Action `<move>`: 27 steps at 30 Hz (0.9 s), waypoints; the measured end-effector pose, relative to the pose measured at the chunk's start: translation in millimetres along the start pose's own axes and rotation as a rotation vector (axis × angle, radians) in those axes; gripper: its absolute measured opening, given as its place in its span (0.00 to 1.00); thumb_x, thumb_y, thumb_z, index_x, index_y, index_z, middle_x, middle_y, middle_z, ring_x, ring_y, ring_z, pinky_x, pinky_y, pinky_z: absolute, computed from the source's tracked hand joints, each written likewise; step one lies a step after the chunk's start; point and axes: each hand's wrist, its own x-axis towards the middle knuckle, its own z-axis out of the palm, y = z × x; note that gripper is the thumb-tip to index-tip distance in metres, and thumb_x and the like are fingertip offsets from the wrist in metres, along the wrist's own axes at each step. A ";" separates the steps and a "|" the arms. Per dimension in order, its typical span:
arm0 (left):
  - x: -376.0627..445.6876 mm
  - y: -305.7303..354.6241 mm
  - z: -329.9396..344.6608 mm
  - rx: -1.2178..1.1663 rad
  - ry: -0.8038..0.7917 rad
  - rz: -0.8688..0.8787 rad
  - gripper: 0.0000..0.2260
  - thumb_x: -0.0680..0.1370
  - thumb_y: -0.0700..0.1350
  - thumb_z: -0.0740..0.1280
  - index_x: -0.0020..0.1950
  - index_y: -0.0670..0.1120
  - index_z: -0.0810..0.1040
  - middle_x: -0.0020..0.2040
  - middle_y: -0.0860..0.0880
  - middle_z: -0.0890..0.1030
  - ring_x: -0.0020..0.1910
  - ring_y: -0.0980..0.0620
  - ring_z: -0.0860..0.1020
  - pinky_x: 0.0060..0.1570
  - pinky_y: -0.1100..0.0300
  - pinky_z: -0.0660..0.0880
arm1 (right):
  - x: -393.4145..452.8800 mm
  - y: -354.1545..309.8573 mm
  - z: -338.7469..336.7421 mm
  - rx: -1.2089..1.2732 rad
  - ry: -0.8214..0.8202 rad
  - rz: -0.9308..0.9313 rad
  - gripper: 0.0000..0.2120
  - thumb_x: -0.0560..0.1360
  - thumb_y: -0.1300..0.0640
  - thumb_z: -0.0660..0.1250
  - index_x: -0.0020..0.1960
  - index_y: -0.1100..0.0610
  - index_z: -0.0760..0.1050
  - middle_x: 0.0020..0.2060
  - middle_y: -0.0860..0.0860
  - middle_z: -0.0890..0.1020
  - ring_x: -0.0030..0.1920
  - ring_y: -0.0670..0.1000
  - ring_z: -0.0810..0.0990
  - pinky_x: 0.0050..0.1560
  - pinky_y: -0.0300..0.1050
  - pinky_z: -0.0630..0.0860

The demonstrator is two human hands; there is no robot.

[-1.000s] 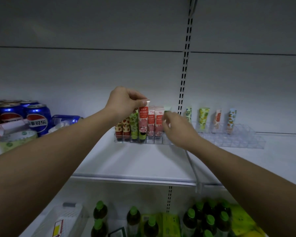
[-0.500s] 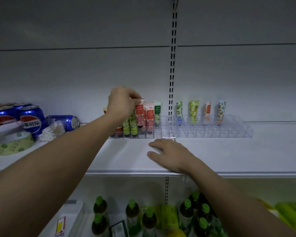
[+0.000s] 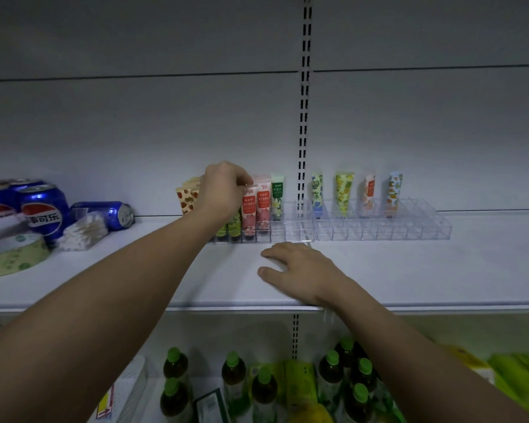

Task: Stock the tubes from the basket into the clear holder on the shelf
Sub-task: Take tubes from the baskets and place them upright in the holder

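A clear gridded holder (image 3: 290, 232) stands on the white shelf (image 3: 440, 270), with a second clear holder (image 3: 409, 230) beside it on the right. Several upright tubes fill the left holder. My left hand (image 3: 223, 190) reaches over them and pinches the top of a pink-red tube (image 3: 249, 212) standing in a front slot. A matching pink tube (image 3: 263, 206) and a green tube (image 3: 277, 196) stand just right of it. My right hand (image 3: 300, 271) rests flat on the shelf in front of the holder, holding nothing. The basket is out of sight.
The right holder carries several spaced tubes (image 3: 344, 190) in its back row. Blue cola cans (image 3: 45, 209), a tape roll (image 3: 13, 254) and a pack of cotton swabs (image 3: 84, 232) sit at the shelf's left. Green-capped bottles (image 3: 232, 377) fill the shelf below.
My right hand left the holder's edge and came down flat onto the shelf. My left hand lowered the pink-red tube into the front row and still pinches its top.
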 end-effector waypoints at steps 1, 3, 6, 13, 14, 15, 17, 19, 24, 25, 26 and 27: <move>-0.8 -0.7 1.2 0.008 0.005 0.009 0.08 0.77 0.39 0.69 0.54 0.44 0.83 0.53 0.46 0.84 0.45 0.56 0.76 0.46 0.64 0.71 | 0.5 0.1 0.3 0.003 0.000 0.000 0.26 0.76 0.36 0.57 0.72 0.42 0.67 0.73 0.42 0.66 0.72 0.48 0.63 0.68 0.47 0.60; -1.7 -1.9 2.0 0.026 0.013 0.021 0.08 0.77 0.40 0.69 0.54 0.44 0.83 0.52 0.46 0.84 0.43 0.56 0.75 0.44 0.65 0.71 | 1.6 1.2 0.8 0.012 0.002 0.003 0.25 0.76 0.36 0.57 0.71 0.42 0.67 0.72 0.42 0.67 0.71 0.47 0.63 0.67 0.46 0.60; -3.9 -2.3 -0.4 0.066 0.022 0.036 0.08 0.77 0.41 0.68 0.55 0.44 0.83 0.53 0.46 0.84 0.43 0.55 0.75 0.41 0.67 0.68 | 1.9 2.5 1.8 0.017 0.007 0.011 0.25 0.76 0.35 0.58 0.70 0.41 0.68 0.72 0.41 0.68 0.71 0.47 0.64 0.66 0.46 0.60; -12.0 0.2 -37.5 0.186 0.001 0.082 0.13 0.78 0.46 0.69 0.62 0.50 0.79 0.61 0.50 0.80 0.57 0.48 0.77 0.50 0.55 0.72 | 1.5 0.9 -0.1 0.037 -0.016 0.039 0.25 0.75 0.34 0.58 0.70 0.40 0.68 0.72 0.41 0.68 0.71 0.48 0.64 0.67 0.47 0.61; -14.3 0.5 -45.2 0.190 -0.023 0.080 0.14 0.78 0.48 0.68 0.63 0.50 0.79 0.60 0.50 0.80 0.56 0.50 0.77 0.48 0.56 0.71 | 0.5 -0.1 -0.7 0.040 -0.021 0.043 0.25 0.75 0.34 0.58 0.70 0.41 0.68 0.72 0.42 0.68 0.71 0.48 0.64 0.67 0.48 0.61; -17.8 1.3 -52.3 0.191 -0.059 0.070 0.14 0.78 0.50 0.68 0.63 0.50 0.79 0.59 0.51 0.80 0.54 0.51 0.76 0.46 0.57 0.70 | -1.0 -1.9 -1.7 0.040 -0.028 0.047 0.26 0.75 0.34 0.57 0.70 0.41 0.68 0.72 0.42 0.67 0.71 0.48 0.64 0.68 0.48 0.61; -28.8 3.9 -66.0 0.192 -0.149 0.049 0.15 0.78 0.53 0.67 0.62 0.51 0.79 0.57 0.51 0.80 0.50 0.52 0.76 0.45 0.57 0.71 | -5.0 -7.1 -5.9 0.029 -0.046 0.056 0.26 0.76 0.35 0.57 0.71 0.42 0.68 0.73 0.43 0.67 0.72 0.49 0.64 0.68 0.49 0.61; -44.8 6.7 -77.4 0.182 -0.210 0.034 0.14 0.78 0.54 0.66 0.61 0.51 0.80 0.56 0.51 0.81 0.49 0.52 0.77 0.47 0.56 0.74 | -10.0 -13.3 -10.5 0.015 -0.063 0.074 0.26 0.77 0.36 0.57 0.72 0.44 0.68 0.73 0.45 0.67 0.71 0.50 0.65 0.68 0.50 0.62; -90.3 4.1 -98.9 0.112 -0.259 0.015 0.10 0.77 0.53 0.66 0.55 0.53 0.82 0.50 0.52 0.83 0.46 0.52 0.77 0.49 0.57 0.75 | -26.4 -36.6 -19.7 -0.020 -0.014 0.098 0.20 0.78 0.46 0.60 0.67 0.53 0.74 0.66 0.53 0.74 0.64 0.55 0.73 0.64 0.53 0.71; -99.2 3.4 -102.2 0.098 -0.282 0.009 0.10 0.77 0.54 0.65 0.55 0.53 0.82 0.50 0.52 0.83 0.47 0.52 0.78 0.50 0.56 0.75 | -30.6 -43.3 -22.6 -0.016 -0.005 0.093 0.18 0.78 0.48 0.61 0.64 0.54 0.76 0.63 0.54 0.77 0.60 0.55 0.75 0.61 0.51 0.73; -107.6 2.6 -105.2 0.083 -0.303 -0.004 0.10 0.78 0.54 0.65 0.55 0.53 0.82 0.51 0.52 0.83 0.48 0.51 0.78 0.51 0.55 0.76 | -35.7 -50.2 -26.2 -0.011 -0.002 0.082 0.16 0.78 0.49 0.62 0.61 0.54 0.77 0.60 0.54 0.79 0.57 0.54 0.77 0.58 0.49 0.75; -116.2 1.6 -108.0 0.067 -0.322 -0.019 0.10 0.78 0.53 0.65 0.55 0.53 0.82 0.52 0.51 0.82 0.49 0.51 0.78 0.53 0.53 0.76 | -41.1 -57.3 -30.3 -0.001 -0.002 0.070 0.13 0.78 0.50 0.62 0.58 0.54 0.78 0.57 0.53 0.81 0.54 0.53 0.78 0.55 0.48 0.76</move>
